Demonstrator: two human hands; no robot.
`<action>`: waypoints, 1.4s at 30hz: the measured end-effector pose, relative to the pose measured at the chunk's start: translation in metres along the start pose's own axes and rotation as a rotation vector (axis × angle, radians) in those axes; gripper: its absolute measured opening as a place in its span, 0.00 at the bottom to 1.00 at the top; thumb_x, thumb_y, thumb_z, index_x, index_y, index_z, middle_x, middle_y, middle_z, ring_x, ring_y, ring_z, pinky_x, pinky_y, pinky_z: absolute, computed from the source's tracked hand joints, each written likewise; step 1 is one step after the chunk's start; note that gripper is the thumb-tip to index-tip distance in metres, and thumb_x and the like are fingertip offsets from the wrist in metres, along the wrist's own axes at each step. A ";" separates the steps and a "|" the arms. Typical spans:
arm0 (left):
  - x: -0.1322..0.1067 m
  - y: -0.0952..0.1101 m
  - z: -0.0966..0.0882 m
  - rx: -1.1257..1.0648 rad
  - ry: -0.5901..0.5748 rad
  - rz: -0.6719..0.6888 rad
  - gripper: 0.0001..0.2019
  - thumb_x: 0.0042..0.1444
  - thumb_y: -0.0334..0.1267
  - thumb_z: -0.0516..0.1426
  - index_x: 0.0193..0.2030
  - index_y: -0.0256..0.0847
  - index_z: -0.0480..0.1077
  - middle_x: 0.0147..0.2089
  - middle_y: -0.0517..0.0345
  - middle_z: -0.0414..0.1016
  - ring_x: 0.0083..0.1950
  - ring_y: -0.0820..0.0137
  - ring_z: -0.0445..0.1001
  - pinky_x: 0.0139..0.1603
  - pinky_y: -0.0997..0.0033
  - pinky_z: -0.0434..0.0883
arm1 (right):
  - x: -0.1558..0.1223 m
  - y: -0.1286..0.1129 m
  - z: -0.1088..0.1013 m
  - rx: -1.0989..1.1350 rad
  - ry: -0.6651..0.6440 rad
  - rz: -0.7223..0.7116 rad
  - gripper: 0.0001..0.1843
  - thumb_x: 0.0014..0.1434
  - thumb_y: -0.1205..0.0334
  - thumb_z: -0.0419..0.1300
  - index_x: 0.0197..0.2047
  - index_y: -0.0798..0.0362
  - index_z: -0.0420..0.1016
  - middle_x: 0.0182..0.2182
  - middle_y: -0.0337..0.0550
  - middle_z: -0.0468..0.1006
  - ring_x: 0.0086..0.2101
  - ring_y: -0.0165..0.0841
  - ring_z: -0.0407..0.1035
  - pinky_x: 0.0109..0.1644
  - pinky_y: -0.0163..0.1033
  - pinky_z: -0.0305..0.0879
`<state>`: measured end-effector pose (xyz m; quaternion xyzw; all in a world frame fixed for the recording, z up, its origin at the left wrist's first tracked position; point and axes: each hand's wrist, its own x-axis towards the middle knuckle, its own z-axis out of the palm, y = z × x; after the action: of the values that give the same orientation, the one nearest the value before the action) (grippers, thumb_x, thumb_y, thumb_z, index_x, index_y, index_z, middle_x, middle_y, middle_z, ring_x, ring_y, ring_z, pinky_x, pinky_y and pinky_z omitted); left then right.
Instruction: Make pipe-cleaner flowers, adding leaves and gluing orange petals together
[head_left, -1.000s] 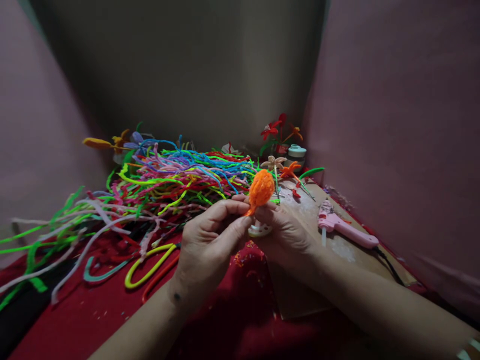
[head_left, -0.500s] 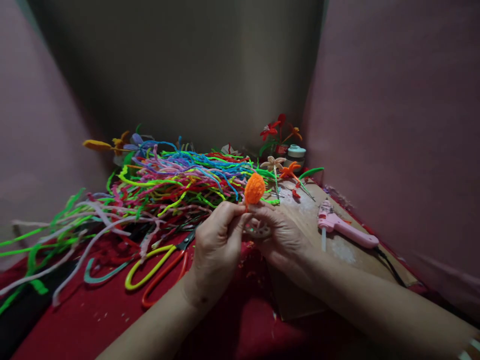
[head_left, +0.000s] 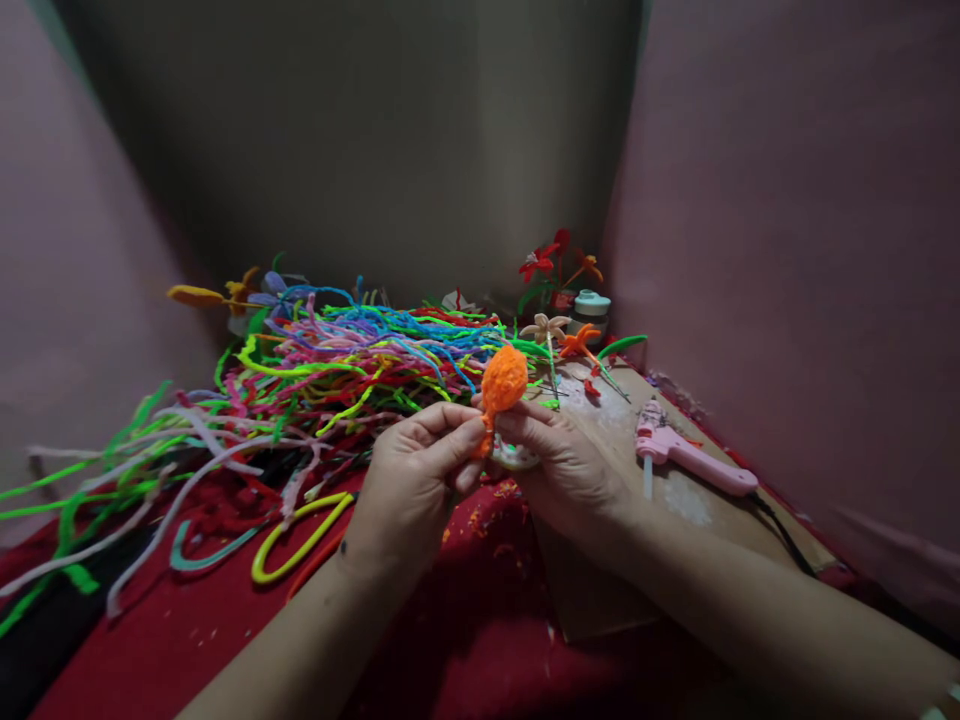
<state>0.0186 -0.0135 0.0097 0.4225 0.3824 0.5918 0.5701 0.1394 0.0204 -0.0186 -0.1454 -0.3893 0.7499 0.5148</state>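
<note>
An orange fuzzy pipe-cleaner ball (head_left: 503, 379) on a short orange stem stands up between my two hands. My left hand (head_left: 411, 476) pinches the stem from the left, fingers curled shut around it. My right hand (head_left: 564, 463) closes on the stem from the right, just under the ball. A small white round object (head_left: 516, 457) lies on the table behind my fingers, partly hidden.
A big heap of coloured pipe cleaners (head_left: 330, 360) covers the left and back of the red cloth (head_left: 187, 630). A pink glue gun (head_left: 694, 458) lies on a cardboard sheet (head_left: 675, 500) at right. Scissors with yellow handles (head_left: 300, 535) lie left of my hands. Finished pipe-cleaner flowers (head_left: 555, 265) stand at the back.
The orange ball tilted and turned between my fingers; both hands shifted slightly, and my left forearm now covers the scissors' blades.
</note>
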 end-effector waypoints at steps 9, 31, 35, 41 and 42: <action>0.007 0.002 -0.005 -0.049 -0.063 -0.156 0.10 0.45 0.35 0.64 0.25 0.32 0.67 0.16 0.67 0.59 0.16 0.86 0.52 0.16 0.85 0.49 | 0.003 -0.001 -0.002 -0.027 -0.009 0.059 0.07 0.46 0.64 0.67 0.32 0.50 0.77 0.26 0.36 0.71 0.23 0.26 0.54 0.29 0.36 0.48; 0.010 -0.029 -0.012 1.614 0.121 1.069 0.05 0.58 0.27 0.48 0.36 0.38 0.63 0.29 0.55 0.67 0.29 0.69 0.69 0.28 0.73 0.66 | 0.003 0.006 0.000 -0.007 0.226 -0.039 0.06 0.44 0.65 0.66 0.30 0.53 0.78 0.24 0.36 0.72 0.23 0.25 0.58 0.26 0.34 0.50; 0.010 -0.027 -0.013 1.483 0.088 1.105 0.05 0.58 0.27 0.49 0.37 0.38 0.64 0.29 0.56 0.68 0.29 0.70 0.70 0.30 0.73 0.66 | 0.000 0.007 0.002 -0.007 0.211 -0.063 0.06 0.44 0.65 0.67 0.30 0.52 0.78 0.27 0.38 0.74 0.27 0.28 0.63 0.31 0.36 0.55; -0.001 -0.015 -0.004 0.921 0.083 0.601 0.02 0.58 0.32 0.53 0.35 0.40 0.66 0.23 0.64 0.67 0.21 0.78 0.64 0.23 0.78 0.62 | -0.001 0.003 0.001 -0.031 0.130 -0.072 0.05 0.46 0.65 0.66 0.31 0.51 0.78 0.27 0.37 0.73 0.26 0.27 0.60 0.31 0.36 0.54; -0.003 -0.013 -0.002 0.795 0.071 0.494 0.02 0.57 0.34 0.54 0.34 0.40 0.67 0.21 0.66 0.65 0.20 0.79 0.62 0.21 0.79 0.61 | -0.001 0.002 0.000 -0.027 0.103 -0.048 0.05 0.47 0.64 0.66 0.31 0.50 0.78 0.26 0.36 0.73 0.24 0.27 0.58 0.30 0.36 0.52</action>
<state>0.0209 -0.0153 -0.0031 0.6660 0.4865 0.5316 0.1929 0.1381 0.0192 -0.0201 -0.1813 -0.3757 0.7236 0.5499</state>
